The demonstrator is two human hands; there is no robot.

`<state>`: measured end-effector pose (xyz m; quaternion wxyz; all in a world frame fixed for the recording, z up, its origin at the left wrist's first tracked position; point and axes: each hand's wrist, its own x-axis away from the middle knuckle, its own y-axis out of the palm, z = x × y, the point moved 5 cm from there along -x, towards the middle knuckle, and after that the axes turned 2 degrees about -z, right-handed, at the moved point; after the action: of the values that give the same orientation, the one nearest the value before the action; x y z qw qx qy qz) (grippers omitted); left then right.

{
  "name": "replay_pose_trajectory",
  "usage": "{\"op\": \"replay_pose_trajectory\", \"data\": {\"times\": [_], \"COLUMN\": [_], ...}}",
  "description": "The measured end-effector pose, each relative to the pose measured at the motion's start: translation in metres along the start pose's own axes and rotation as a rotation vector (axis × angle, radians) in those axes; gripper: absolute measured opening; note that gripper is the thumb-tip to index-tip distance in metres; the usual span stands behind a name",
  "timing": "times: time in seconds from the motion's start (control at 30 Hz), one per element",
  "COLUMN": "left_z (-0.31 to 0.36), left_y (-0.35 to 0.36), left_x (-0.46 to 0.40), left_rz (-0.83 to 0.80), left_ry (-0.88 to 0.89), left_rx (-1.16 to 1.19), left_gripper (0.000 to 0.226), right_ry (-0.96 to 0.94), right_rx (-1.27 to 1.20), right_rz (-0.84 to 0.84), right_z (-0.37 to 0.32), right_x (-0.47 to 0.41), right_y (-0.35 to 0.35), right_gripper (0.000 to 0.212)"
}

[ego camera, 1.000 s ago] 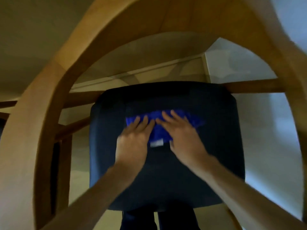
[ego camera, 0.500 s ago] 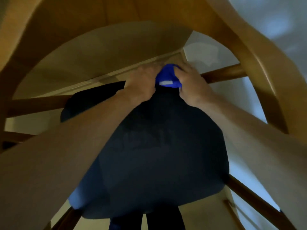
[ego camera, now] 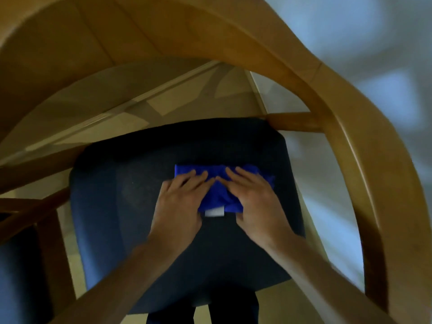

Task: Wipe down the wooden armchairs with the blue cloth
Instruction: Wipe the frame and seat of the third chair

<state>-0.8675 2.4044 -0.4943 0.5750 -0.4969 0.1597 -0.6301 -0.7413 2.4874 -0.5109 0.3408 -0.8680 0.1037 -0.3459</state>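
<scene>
Head view: blue cloth [ego camera: 218, 183] lies under both hands' fingers [ego camera: 198, 177].

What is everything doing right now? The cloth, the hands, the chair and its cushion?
Blue cloth: bunched, lying on the cushion, white tag showing at its near edge.
Left hand: flat, fingers straight, pressing on the cloth.
Right hand: flat, fingers straight, pressing on the cloth.
Seat cushion: dark, under the cloth.
Wooden armchair: upright, its curved frame around the cushion.
</scene>
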Motion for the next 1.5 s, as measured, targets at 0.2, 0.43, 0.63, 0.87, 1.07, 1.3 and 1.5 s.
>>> {"op": "replay_pose_trajectory", "data": {"times": [0.2, 0.43, 0.63, 0.87, 1.07, 1.3, 1.5], "left_z": [0.008, 0.013, 0.020, 0.030, 0.078, 0.068, 0.066], "left_y": [-0.025, -0.037, -0.010, 0.018, -0.023, 0.012, 0.037], "left_x": [-0.027, -0.153, -0.078, -0.016, -0.123, -0.122, -0.032], "left_rz": [-0.033, -0.034, 0.075, -0.137, 0.211, 0.109, -0.041], "left_ry": [0.146, 0.130, 0.194, 0.185, 0.146, 0.143, 0.133], "left_rx": [-0.060, -0.054, -0.073, 0.013, -0.044, -0.108, -0.115], "left_gripper": [0.066, 0.065, 0.065, 0.048, 0.043, 0.055, 0.059], "right_ry": [0.001, 0.175, 0.219, 0.148, 0.373, 0.415, 0.361], "right_rx": [-0.133, 0.055, -0.184, -0.325, -0.225, -0.419, -0.185], "right_rz": [0.263, 0.325, 0.332, 0.284, 0.816, 0.530, 0.306], "right_z": [0.014, 0.032, 0.020, 0.034, 0.066, 0.099, 0.071], "right_x": [0.009, -0.053, 0.001, 0.052, 0.017, -0.001, 0.054], "right_y": [-0.024, -0.051, -0.012, -0.008, -0.060, -0.032, 0.006], "right_gripper": [0.064, 0.063, 0.063, 0.053, 0.044, 0.060, 0.065]}}
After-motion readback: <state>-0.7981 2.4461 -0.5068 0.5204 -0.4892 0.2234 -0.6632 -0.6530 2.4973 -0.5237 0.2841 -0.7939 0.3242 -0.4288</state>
